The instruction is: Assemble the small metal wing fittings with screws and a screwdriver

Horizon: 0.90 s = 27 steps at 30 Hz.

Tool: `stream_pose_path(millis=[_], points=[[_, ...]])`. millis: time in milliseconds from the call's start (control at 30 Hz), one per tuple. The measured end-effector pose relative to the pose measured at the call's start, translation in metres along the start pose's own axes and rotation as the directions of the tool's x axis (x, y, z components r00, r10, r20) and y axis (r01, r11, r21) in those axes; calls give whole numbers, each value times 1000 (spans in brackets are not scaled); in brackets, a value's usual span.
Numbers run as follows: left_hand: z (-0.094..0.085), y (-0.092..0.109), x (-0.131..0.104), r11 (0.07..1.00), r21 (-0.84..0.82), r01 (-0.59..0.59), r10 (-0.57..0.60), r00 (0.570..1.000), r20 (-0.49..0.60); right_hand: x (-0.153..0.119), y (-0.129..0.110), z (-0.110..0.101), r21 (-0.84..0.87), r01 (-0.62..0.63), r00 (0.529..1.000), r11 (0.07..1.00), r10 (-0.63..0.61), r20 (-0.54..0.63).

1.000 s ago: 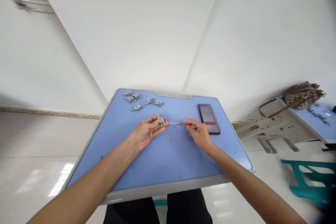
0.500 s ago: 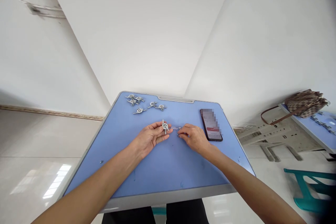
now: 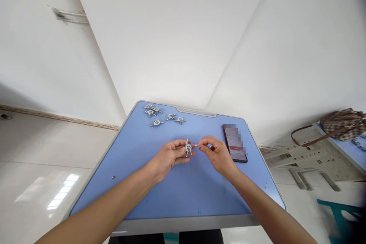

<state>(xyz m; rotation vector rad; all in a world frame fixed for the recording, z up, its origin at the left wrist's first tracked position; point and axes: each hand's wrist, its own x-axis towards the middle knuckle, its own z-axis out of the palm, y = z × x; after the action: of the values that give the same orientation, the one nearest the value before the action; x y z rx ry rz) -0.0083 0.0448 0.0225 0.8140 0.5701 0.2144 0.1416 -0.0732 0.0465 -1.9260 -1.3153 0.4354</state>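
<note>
My left hand (image 3: 174,155) is closed on a small silvery metal part (image 3: 188,147), a flat body with a round centre and thin arms sticking out. It stands tilted up between thumb and fingers, above the blue table (image 3: 168,198). Just to the right, my right hand (image 3: 215,153) pinches a thin, clear-looking rod (image 3: 195,145) between thumb and forefinger. The rod's left end points at the metal part; I cannot tell whether they touch. Several similar metal parts (image 3: 157,122) lie towards the table's far left corner.
A phone (image 3: 235,143) with a lit screen lies right of my right hand. A tiny metal piece (image 3: 113,177) rests near the left edge. Off to the right are a checked handbag (image 3: 339,125) on another table and a green stool (image 3: 339,213). A white wall (image 3: 171,45) stands behind.
My right hand has lifted from near the tabletop and now pinches the thin rod level with the metal part. The metal part in my left hand has tilted slightly. The whole view has shifted somewhat.
</note>
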Motion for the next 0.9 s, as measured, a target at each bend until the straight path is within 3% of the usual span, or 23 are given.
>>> stream_pose_path(millis=[100,400,700,900], points=[[3,-2,-3,999,45,-31,31,1000,0,1,-8,6,174,24,1000,985,-24,-1],[11,-6,-6,975,191,-112,113,994,7,1,1,21,401,-40,999,915,26,40],[11,-16,-7,914,327,-240,233,971,60,4,4,19,500,-126,991,857,83,108],[10,-18,-12,762,544,-353,385,921,58,4,2,20,435,-154,987,887,119,107]])
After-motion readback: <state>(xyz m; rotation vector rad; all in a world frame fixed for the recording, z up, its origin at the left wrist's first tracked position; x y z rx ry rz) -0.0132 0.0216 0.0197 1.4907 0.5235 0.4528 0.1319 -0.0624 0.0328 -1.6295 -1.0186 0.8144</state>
